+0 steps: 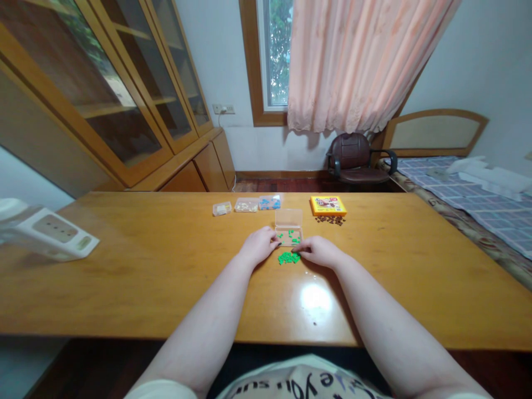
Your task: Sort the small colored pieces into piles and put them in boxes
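An open clear plastic box [277, 237] stands in the middle of the table, its lid [288, 218] tipped up at the far side. A few small green pieces [291, 234] lie inside it. My left hand [260, 245] grips the box at its left front corner, fingers curled. In front of the box is a loose pile of small green pieces [288, 257] on the tabletop. My right hand [319, 251] is at the box's right front corner, beside the pile, with its fingers pinched together; what sits between the fingertips is too small to make out.
Behind and left stand three clear boxes: one with pale yellow pieces [221, 208], one with cream pieces [246, 205], one with blue pieces [270, 203]. A yellow box [328, 205] lies behind brown pieces [330, 220]. A white appliance [54, 230] stands on the table [166, 288] at left.
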### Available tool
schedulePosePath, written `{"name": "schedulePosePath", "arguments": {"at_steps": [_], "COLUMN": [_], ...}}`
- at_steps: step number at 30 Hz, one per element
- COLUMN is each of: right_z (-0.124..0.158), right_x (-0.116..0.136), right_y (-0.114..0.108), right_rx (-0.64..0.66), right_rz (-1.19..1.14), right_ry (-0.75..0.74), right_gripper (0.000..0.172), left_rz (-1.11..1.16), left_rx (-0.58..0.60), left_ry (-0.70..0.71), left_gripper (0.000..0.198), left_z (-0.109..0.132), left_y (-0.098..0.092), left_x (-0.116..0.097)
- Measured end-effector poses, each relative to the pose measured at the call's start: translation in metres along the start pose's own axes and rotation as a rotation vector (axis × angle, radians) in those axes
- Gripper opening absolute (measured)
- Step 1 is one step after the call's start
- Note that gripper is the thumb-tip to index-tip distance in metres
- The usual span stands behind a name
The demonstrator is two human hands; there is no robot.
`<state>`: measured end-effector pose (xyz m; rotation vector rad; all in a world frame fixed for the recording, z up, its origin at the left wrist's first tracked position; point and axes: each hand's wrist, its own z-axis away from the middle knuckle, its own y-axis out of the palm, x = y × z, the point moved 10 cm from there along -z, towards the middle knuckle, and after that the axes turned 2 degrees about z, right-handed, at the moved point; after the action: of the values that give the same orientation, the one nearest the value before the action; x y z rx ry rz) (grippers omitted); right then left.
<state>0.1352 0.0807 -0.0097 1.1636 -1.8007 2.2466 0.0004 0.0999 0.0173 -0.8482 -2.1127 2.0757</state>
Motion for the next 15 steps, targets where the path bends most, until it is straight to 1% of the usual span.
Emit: {"name": "schedulePosePath", "arguments": {"at_steps": [6,9,13,15], "right_z": [-0.001,0.0,0.0,-0.001], "right_x": [0.0,-0.001,-0.006,-0.006], "right_y": [-0.005,-0.008,-0.009,-0.009], "right_rx": [-0.019,-0.029,-0.036,-0.033], "right_rz": [0.014,0.015,0.02,0.039], "right_ry": [0.025,0.029,0.047,0.038], "right_gripper": [0.022,0.02,0.019,0.018], "left_rz": [0.016,0.034,0.058,0.066], "left_rx": [-0.001,-0.015,-0.027,0.02], "left_ry": [0.007,0.028,0.098,0.144], "left_gripper": [0.013,0.012,0.011,0.011], "left_z": [0.0,0.002,0.007,0.01], "left_y": [0.0,-0.003,-0.012,-0.011], "left_x": [0.0,-0.003,-0.013,-0.02]}}
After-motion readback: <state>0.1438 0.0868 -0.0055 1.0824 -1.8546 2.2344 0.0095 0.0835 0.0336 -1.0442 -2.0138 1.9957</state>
